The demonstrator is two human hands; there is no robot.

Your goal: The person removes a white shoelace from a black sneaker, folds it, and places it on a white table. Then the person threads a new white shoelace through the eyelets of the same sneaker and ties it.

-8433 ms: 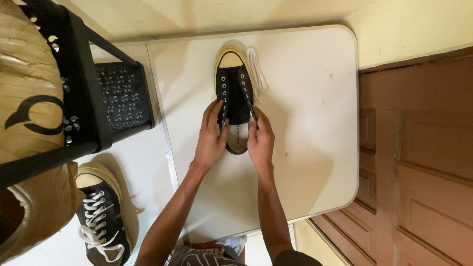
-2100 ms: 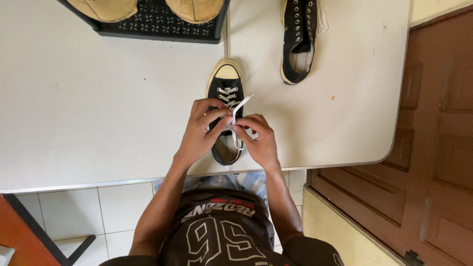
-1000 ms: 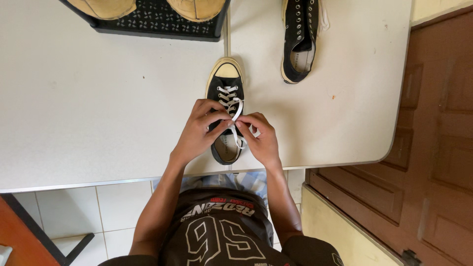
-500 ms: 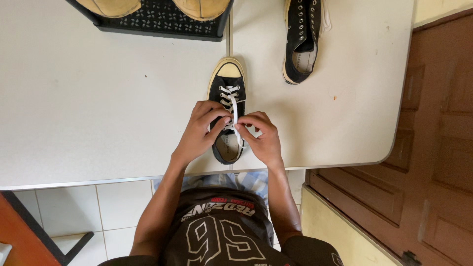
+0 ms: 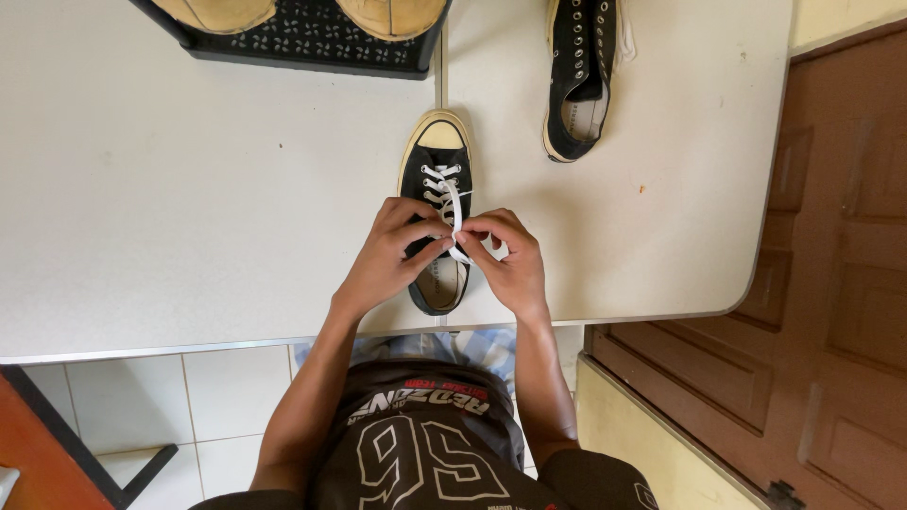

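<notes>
A black low sneaker [image 5: 436, 165] with a cream toe cap and white laces lies on the white table [image 5: 208, 208], toe pointing away from me. My left hand [image 5: 389, 257] and my right hand [image 5: 506, 263] meet over its middle, each pinching the white shoelace [image 5: 453, 203]. The lace runs up from my fingertips over the laced eyelets. The shoe's heel opening shows below my hands.
A second black sneaker [image 5: 578, 76], without laces threaded, lies at the back right with a loose white lace beside it. A black perforated rack [image 5: 312, 42] holding tan objects sits at the back. A brown wooden door [image 5: 841, 264] is right of the table edge.
My hands have drawn closer together over the shoe, and the lace end now lies flatter along the eyelets. Much earlier I handled the unlaced sneaker.
</notes>
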